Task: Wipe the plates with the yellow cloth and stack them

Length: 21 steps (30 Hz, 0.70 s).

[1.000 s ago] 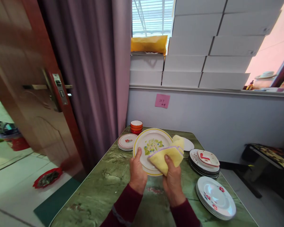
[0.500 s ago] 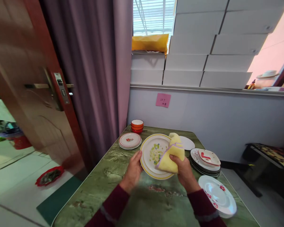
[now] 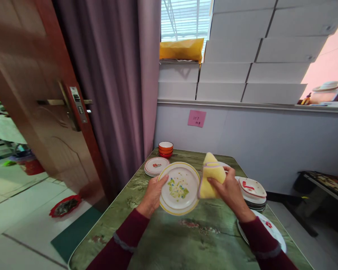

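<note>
Above the green table, my left hand (image 3: 155,190) grips the left rim of a white plate (image 3: 178,188) with a yellow edge and a green floral print. The plate is tilted so its face shows. My right hand (image 3: 229,189) is closed around a folded yellow cloth (image 3: 212,178) with a purple hem. The cloth is at the plate's right rim; whether it touches there I cannot tell. Behind the plate lies a stack of red-rimmed plates (image 3: 157,165). My right forearm passes over white plates with red flowers (image 3: 270,230).
Orange bowls (image 3: 165,149) are stacked at the far left corner of the table (image 3: 186,247). At the right edge stands a pile of plates topped by a squarish dish (image 3: 253,186). A white plate (image 3: 224,164) lies partly behind the cloth. A wooden door (image 3: 53,123) stands left.
My right hand has drawn the cloth off the plate's face to its right rim. The plate has moved slightly left in my left hand and turned. The camera view has shifted a little.
</note>
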Tool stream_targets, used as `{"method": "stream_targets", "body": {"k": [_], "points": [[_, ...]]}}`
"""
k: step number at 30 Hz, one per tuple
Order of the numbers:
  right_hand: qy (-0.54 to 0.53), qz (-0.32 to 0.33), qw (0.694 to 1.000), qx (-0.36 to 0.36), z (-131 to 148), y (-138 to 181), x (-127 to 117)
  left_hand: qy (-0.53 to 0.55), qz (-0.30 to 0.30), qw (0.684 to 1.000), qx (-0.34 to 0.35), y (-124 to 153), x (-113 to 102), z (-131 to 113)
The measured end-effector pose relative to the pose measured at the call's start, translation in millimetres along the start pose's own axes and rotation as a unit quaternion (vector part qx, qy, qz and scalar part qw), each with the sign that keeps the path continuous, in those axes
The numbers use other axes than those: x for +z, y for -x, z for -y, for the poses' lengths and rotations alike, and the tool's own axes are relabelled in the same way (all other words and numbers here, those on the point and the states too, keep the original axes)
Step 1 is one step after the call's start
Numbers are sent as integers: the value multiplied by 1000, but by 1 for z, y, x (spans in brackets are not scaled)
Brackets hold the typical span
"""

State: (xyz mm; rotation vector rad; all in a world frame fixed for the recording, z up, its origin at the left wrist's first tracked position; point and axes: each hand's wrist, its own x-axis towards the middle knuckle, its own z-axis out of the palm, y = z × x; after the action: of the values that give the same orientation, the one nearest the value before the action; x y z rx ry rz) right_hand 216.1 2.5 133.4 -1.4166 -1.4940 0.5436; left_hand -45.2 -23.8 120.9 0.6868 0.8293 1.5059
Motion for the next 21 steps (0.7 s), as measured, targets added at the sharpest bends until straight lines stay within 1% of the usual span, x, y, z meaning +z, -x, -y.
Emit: {"method": "stream_targets", "body": {"k": [1,2,5,7,9,11,14,16,18,21], "points": [[67,4,998,-21,4,-1,-9,11,-21,1000,21,-2,-1,-4],[111,33,992,-41,8,-1,-17,21,-40,998,40,-4,0,-8],[156,156,970,-100,26,5,-30,38,-78,993,76,-6,5,-12],[186,193,954,-131,37,11,-28,34,-76,993,82,-4,11,-8],[228,194,943,-146,48,18,-20,24,-51,995,78,2,20,0],[275,182,933,-144,58,23,-9,8,-17,997,69,10,29,8],[331,147,922,-135,71,30,3,-24,30,998,54,22,40,19],[343,118,922,-136,76,35,9,-33,55,997,40,28,45,23],[328,111,924,-160,75,42,14,-33,63,997,31,32,48,25],[270,126,929,-218,62,54,21,-31,35,998,42,34,49,25]]}}
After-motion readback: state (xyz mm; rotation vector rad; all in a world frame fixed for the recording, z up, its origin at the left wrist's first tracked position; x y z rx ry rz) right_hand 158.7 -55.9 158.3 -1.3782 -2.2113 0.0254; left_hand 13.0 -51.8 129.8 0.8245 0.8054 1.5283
